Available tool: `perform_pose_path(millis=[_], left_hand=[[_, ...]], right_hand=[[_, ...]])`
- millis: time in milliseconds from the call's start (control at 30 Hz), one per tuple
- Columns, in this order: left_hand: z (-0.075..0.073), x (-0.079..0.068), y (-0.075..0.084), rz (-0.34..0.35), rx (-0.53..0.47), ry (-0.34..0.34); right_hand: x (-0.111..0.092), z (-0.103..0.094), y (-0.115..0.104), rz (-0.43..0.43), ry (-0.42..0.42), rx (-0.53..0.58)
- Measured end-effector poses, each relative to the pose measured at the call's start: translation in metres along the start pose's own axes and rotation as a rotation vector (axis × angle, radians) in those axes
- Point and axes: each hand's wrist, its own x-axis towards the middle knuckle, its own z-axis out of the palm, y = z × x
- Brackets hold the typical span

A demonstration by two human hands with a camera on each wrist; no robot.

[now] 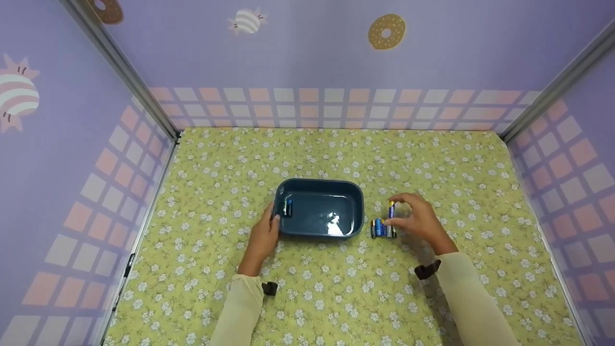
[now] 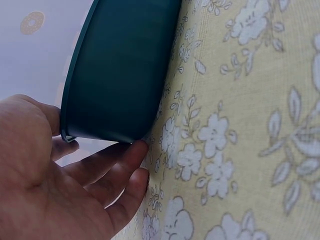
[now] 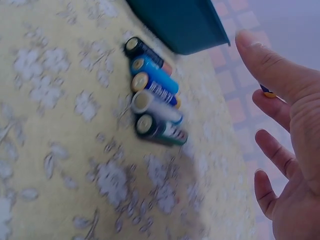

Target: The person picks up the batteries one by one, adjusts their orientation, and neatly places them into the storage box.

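A dark teal plastic tub stands upright on the cloth. My left hand holds it at its left end, its fingers against the outer wall in the left wrist view. Inside, at the tub's left end, lies a dark battery with a blue part; whether it is only one is hard to tell. My right hand pinches a blue and yellow battery between thumb and forefinger, just above a row of several batteries. In the right wrist view the thumb mostly hides the pinched battery.
A yellow-green flowered cloth covers the table. Purple walls with a checked band rise at the back and both sides. The battery row lies just right of the tub.
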Motion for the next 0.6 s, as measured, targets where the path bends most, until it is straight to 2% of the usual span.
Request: perform_pose_path(millis=[300, 600], left_hand=[[0.0, -0.002, 0.002, -0.019, -0.007, -0.005], [-0.001, -0.001, 0.002, 0.001, 0.004, 0.0]], right_hand=[[0.013, 0.007, -0.018, -0.1, 0.031, -0.032], [0.029, 0.02, -0.038, -0.201, 0.039, -0.027]])
